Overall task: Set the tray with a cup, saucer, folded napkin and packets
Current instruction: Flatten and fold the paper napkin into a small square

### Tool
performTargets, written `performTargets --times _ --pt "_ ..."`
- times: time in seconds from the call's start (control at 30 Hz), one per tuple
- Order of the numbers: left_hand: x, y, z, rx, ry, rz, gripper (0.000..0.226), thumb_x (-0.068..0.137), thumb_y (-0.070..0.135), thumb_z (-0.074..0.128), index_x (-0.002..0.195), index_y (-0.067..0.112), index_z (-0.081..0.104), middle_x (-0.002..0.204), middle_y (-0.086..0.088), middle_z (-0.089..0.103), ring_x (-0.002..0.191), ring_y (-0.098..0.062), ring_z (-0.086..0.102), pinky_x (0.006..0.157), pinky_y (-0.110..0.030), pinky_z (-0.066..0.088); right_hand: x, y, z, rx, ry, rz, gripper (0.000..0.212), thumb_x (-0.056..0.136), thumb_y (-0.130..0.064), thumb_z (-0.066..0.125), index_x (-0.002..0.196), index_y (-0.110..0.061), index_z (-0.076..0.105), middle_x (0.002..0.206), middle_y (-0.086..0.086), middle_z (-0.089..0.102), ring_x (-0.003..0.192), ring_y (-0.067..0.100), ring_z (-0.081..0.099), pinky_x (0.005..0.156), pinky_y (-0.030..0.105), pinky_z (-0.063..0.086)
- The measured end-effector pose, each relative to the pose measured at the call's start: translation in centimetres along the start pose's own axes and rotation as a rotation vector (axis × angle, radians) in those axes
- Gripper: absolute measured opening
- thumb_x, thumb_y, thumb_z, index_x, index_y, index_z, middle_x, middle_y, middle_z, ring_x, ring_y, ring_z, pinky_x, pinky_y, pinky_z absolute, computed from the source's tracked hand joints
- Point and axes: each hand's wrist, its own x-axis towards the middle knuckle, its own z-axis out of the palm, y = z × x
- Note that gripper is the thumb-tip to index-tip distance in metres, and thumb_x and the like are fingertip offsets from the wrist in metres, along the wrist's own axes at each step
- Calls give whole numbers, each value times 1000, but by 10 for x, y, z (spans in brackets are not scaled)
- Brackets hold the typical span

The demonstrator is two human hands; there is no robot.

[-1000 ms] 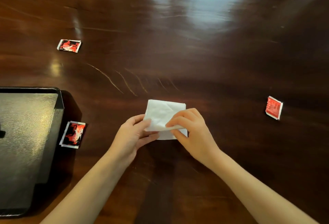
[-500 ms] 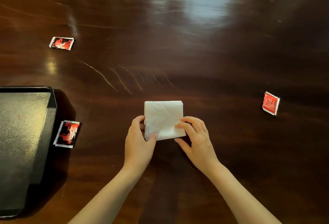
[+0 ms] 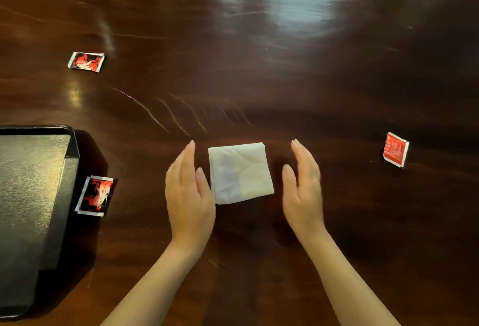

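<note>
Both hands are up on edge, palms facing each other across a gap. The left hand [image 3: 188, 196] has its fingers straight and pressed together, pointing away from the body, with the left thumb [image 3: 202, 178] lying along the inner side. The right hand [image 3: 303, 190] mirrors it: flat, fingers straight, right thumb [image 3: 287, 175] stretched forward. Neither hand grips anything. The left forearm [image 3: 153, 286] comes in bare from the bottom edge and slants up to the right, and the right forearm [image 3: 344, 281] slants up to the left. Both wrists are straight.
</note>
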Motion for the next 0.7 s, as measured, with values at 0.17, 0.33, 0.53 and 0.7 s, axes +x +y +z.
performTargets --times 0.17,0.33,0.53,0.7 --pt "3 -11 52 363 -227 185 57 99 40 7 146 16 26 155 -9 24 144 -24 10 116 -46 11 24 5 51 -657 -403 -341 53 101 -39 14 149 -20 3 158 -5 -4 144 10 -13 120 39 -4" --pt "1 -21 63 526 -241 194 55 99 37 16 149 15 16 158 -7 14 146 -25 7 117 -48 9 33 25 46 -785 -405 -438 55 99 -39 12 148 -18 4 157 -1 -4 146 14 -5 120 42 -1" --pt "4 -24 55 632 -312 198 64 95 48 -1 149 18 10 158 -4 10 146 -24 7 116 -52 4 37 33 33 -828 -444 -412 56 99 -39 13 149 -17 -2 159 -1 -4 146 16 -5 117 40 -4" --pt "4 -40 40 654 -333 191 67 93 54 -1 149 17 5 158 -3 12 145 -21 9 117 -49 -1 40 33 29 -870 -464 -438 60 98 -43 14 150 -16 1 159 0 -2 146 15 -7 117 40 -6"
